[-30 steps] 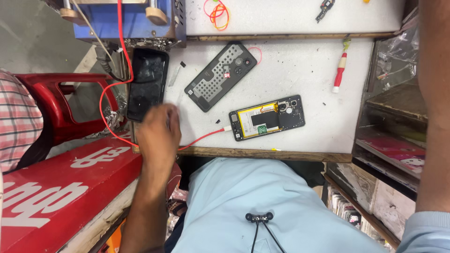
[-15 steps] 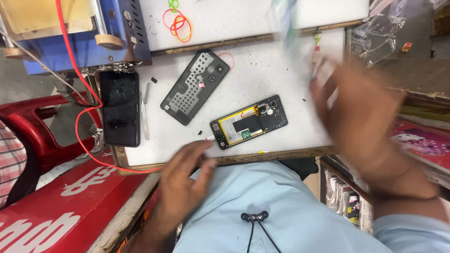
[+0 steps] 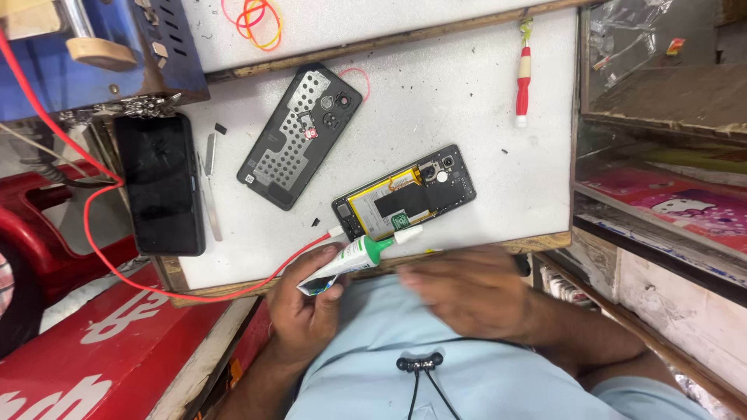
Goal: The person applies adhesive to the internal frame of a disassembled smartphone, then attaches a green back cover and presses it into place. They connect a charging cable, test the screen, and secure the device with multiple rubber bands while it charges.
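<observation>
Gripping a small glue tube [image 3: 352, 260] with a green neck and white tip, the left hand [image 3: 307, 307] had its fingers wrapped round the crumpled end, nozzle pointing toward the opened phone [image 3: 405, 202] just beyond it. The right hand [image 3: 467, 292] was blurred beside the tube; whether it held anything could not be told. Farther from the left hand lay a detached back cover [image 3: 299, 136] and a dark phone [image 3: 159, 183] with a red wire [image 3: 101, 249]. Well past the right hand lay a red-and-white screwdriver [image 3: 524, 84].
</observation>
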